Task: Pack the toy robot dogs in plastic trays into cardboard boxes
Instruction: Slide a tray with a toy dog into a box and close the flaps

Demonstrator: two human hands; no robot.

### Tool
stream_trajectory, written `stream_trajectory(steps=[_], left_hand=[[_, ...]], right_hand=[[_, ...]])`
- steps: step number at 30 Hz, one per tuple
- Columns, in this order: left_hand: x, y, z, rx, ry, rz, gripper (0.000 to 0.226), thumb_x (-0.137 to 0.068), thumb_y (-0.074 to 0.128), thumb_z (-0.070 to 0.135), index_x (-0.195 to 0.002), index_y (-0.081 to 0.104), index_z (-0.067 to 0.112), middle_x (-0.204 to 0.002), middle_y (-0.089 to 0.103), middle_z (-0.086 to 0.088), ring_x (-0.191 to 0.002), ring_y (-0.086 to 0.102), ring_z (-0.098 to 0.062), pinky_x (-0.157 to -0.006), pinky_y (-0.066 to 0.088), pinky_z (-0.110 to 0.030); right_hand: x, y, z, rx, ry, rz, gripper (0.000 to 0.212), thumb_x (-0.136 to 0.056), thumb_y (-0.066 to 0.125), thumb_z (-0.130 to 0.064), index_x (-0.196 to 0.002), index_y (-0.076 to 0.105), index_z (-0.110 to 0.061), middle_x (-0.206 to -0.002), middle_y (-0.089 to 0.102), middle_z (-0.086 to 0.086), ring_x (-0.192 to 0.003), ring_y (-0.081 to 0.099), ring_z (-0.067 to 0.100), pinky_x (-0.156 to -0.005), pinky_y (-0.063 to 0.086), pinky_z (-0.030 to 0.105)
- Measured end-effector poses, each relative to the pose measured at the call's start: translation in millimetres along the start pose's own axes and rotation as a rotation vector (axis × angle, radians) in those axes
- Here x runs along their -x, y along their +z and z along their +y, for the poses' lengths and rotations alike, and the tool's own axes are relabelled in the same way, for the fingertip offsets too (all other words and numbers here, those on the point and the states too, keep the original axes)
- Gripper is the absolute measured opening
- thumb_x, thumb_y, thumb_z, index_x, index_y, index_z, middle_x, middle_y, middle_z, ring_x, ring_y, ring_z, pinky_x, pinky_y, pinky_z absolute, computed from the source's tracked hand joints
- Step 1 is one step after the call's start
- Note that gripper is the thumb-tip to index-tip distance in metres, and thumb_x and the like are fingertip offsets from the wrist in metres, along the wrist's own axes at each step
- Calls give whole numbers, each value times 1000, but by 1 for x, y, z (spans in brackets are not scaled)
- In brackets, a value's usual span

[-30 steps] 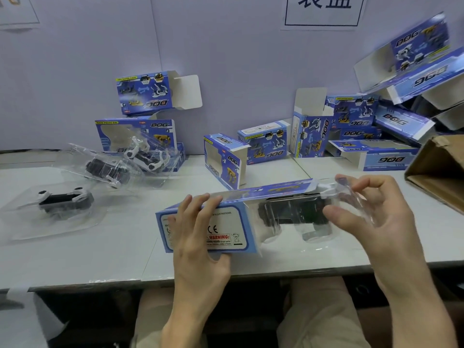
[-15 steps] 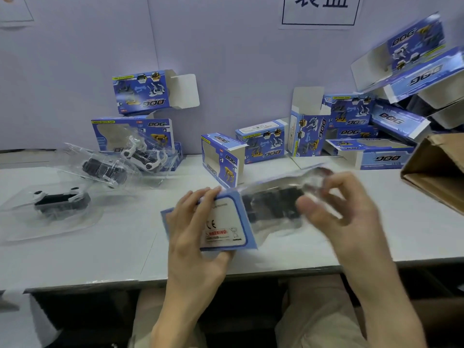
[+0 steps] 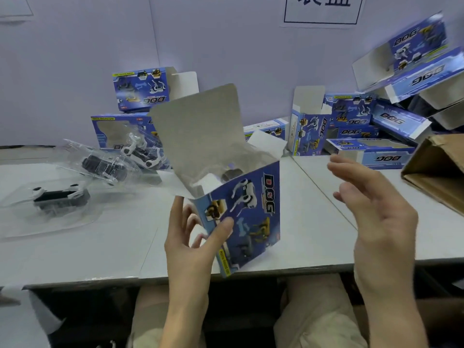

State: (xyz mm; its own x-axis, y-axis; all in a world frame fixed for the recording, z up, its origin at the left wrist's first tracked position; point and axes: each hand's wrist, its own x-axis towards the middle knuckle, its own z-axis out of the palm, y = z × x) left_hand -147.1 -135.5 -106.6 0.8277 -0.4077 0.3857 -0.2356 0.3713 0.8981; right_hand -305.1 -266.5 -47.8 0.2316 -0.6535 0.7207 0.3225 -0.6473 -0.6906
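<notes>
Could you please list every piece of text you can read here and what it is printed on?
"DOG": sideways on the held box.
"DOG": upside down on the left stack's top box.
"DOG": on the boxes at right.
Wall sign: characters cut off, unreadable.
Small print everywhere: blurred.
</notes>
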Motion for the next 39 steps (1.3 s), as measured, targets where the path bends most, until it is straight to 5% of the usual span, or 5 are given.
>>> stream_trajectory(steps=[5, 13, 18, 24, 39], left_hand=[[-2, 4, -6, -94, -10, -122, 86, -57, 79, 51, -131, 37, 58, -109, 57, 47, -105, 52, 24, -65, 44, 2], [-10, -4, -11, -119, -46, -215, 102, -58, 87, 58, -145, 35, 51, -127, 55, 38, -120, 49, 13, -76, 47, -6], [-18, -6, -12, -118, -65, -220, 88, -65, 83, 51, -137, 34, 64, -145, 48, 25, -133, 43, 1, -97, 44, -28], [-27, -7, -12, -132, -28, -243, 74, -68, 83, 46, -120, 40, 77, -141, 49, 29, -131, 45, 5, -104, 46, -36], [-59, 1, 4, -541, 567, -284, 88, -83, 77, 37, -153, 29, 14, -162, 25, 8, -148, 27, -11, -117, 34, -41]], right_hand=[[-1, 4, -6, -3, 47, -2, 26, -99, 52, -6, -100, 71, -24, -103, 74, -6, -99, 68, 15, -86, 55, 42], [-98, 59, -71, 258, -220, -577, 36, -98, 49, -35, -66, 61, -22, -58, 57, -3, -56, 52, 7, -60, 42, 25], [-109, 105, -23, 738, 67, -1216, 40, -103, 49, -23, -63, 51, -16, -60, 45, -2, -54, 40, 12, -58, 33, 28], [-99, 102, -2, 634, 120, -1190, 42, -102, 49, -25, -61, 49, -16, -51, 37, -8, -49, 34, 7, -60, 31, 31], [-94, 107, -3, 753, 74, -1215, 28, -103, 36, -21, -94, 62, -18, -94, 62, 4, -87, 55, 20, -76, 42, 34]])
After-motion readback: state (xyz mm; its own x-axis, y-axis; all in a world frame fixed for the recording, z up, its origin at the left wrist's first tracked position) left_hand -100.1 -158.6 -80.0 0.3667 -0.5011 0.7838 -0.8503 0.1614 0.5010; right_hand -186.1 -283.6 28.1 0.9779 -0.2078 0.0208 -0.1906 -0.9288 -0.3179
